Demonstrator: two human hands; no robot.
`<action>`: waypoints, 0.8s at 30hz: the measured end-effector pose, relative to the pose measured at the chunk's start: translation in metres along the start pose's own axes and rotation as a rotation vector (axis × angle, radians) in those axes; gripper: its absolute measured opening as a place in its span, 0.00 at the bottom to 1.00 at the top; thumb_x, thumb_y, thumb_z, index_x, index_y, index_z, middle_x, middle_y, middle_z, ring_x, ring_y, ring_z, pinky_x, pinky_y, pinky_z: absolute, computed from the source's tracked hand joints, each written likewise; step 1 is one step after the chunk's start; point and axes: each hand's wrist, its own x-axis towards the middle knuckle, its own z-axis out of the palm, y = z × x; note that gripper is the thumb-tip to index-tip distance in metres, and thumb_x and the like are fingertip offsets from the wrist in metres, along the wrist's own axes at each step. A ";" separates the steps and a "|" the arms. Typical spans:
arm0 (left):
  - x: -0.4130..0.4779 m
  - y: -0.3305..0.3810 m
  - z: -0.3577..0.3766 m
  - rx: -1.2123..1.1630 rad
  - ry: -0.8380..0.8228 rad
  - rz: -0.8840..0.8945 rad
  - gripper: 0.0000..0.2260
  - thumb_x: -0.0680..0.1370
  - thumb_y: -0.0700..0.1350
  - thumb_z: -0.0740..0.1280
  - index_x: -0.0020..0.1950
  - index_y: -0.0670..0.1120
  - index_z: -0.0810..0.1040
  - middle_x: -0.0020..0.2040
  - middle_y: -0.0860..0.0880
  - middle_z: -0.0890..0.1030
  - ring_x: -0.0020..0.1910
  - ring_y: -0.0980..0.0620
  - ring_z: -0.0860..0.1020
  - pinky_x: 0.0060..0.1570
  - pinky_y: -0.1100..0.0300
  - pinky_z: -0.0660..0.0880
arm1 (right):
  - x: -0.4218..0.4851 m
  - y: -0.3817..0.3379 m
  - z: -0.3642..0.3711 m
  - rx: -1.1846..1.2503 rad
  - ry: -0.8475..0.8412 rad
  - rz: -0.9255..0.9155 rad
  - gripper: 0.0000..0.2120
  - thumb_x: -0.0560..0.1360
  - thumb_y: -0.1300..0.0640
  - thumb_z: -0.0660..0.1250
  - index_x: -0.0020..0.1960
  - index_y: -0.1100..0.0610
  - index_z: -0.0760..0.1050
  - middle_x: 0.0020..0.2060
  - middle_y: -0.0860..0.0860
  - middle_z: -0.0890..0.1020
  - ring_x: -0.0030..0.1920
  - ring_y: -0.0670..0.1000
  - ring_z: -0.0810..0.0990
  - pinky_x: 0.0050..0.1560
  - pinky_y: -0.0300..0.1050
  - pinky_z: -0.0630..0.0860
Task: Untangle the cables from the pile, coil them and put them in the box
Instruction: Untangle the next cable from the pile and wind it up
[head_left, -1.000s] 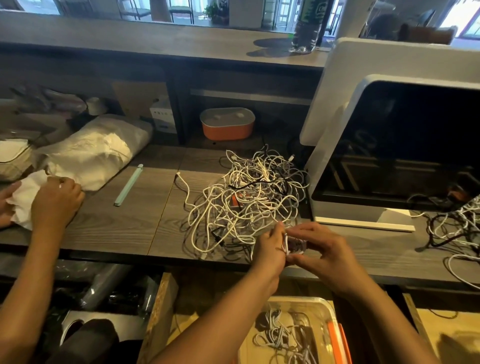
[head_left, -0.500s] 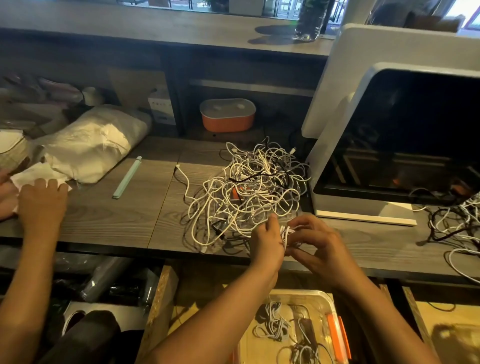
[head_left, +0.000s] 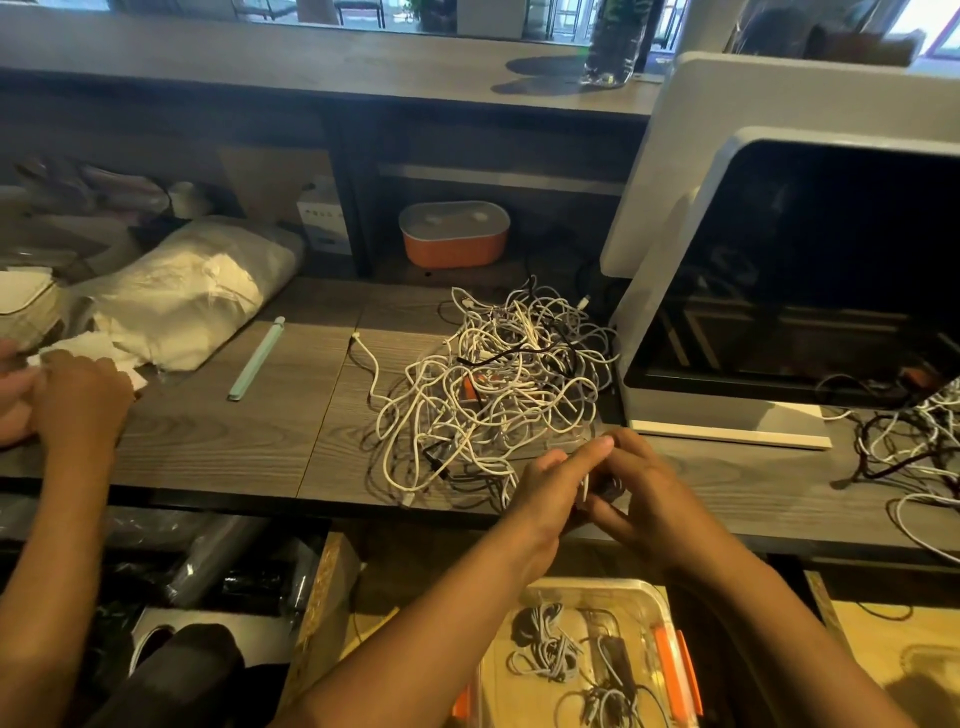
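Your left hand (head_left: 548, 483) and right hand (head_left: 654, 501) are together at the near edge of the desk (head_left: 249, 447), both pinching a small coiled cable (head_left: 586, 486) just right of the pile (head_left: 493, 389). The box (head_left: 613, 584) sits below, nearer you. If either pinch slackens, the coil could spring open or snag the pile's loose loops.

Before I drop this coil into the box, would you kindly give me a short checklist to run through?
1. Coiled cable held by left hand and right hand: ok.
2. Coiled cable free of the pile: cannot tell, the hands hide it.
3. Box open below the hands: ok.
4. Room in the box beside the stored coils: ok.
5. Coiled cable fully wound: cannot tell.
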 end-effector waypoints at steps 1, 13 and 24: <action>0.001 -0.001 0.000 -0.014 -0.001 -0.013 0.14 0.75 0.54 0.67 0.55 0.47 0.78 0.45 0.48 0.83 0.44 0.53 0.81 0.41 0.60 0.75 | -0.001 0.001 -0.001 0.023 0.004 0.000 0.10 0.72 0.62 0.70 0.50 0.53 0.74 0.48 0.41 0.69 0.48 0.39 0.73 0.46 0.27 0.72; -0.001 -0.004 0.021 -0.255 0.150 0.005 0.09 0.78 0.46 0.65 0.56 0.44 0.76 0.43 0.48 0.79 0.35 0.57 0.78 0.31 0.64 0.72 | -0.010 0.010 0.010 0.211 0.333 0.064 0.04 0.70 0.52 0.66 0.39 0.48 0.71 0.46 0.37 0.72 0.51 0.38 0.73 0.50 0.32 0.74; 0.004 -0.012 0.024 -0.207 0.287 0.177 0.05 0.78 0.49 0.66 0.44 0.50 0.74 0.44 0.47 0.79 0.45 0.50 0.78 0.45 0.56 0.74 | -0.005 -0.005 0.023 0.445 0.541 0.280 0.10 0.76 0.65 0.63 0.45 0.50 0.72 0.43 0.45 0.79 0.44 0.42 0.80 0.41 0.36 0.78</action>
